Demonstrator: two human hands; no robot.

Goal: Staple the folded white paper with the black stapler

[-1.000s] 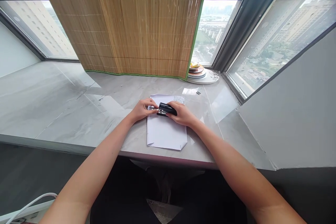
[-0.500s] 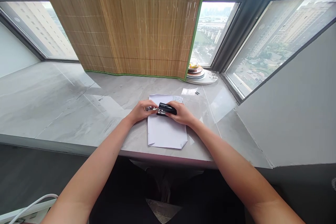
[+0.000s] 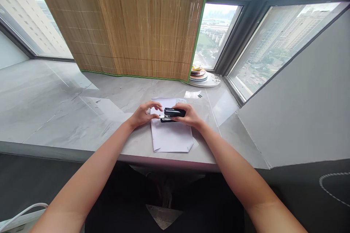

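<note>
A black stapler point(image 3: 170, 111) is held over a stack of white paper point(image 3: 172, 137) on the pale stone ledge. My right hand point(image 3: 190, 115) grips its rear part, fingers on top and thumb at the near side. From the stapler's left end sticks a silver metal part point(image 3: 163, 117). My left hand point(image 3: 143, 114) is at that end, its thumb tip against or very close to the metal, the other fingers raised and apart from the thumb. Whether any loose staples sit in the metal part is too small to tell.
Two small dark strips point(image 3: 199, 95) lie on the ledge point(image 3: 109, 91) beyond the paper, beside a bright reflection. Stacked plates point(image 3: 198, 75) stand at the window corner. A bamboo blind point(image 3: 131, 25) hangs down to the ledge. A white wall point(image 3: 295, 98) rises on the right.
My left fingers have lifted off the stapler's front end and spread from the thumb. More of the silver part shows now. The view has shifted slightly; my right hand keeps its grip.
</note>
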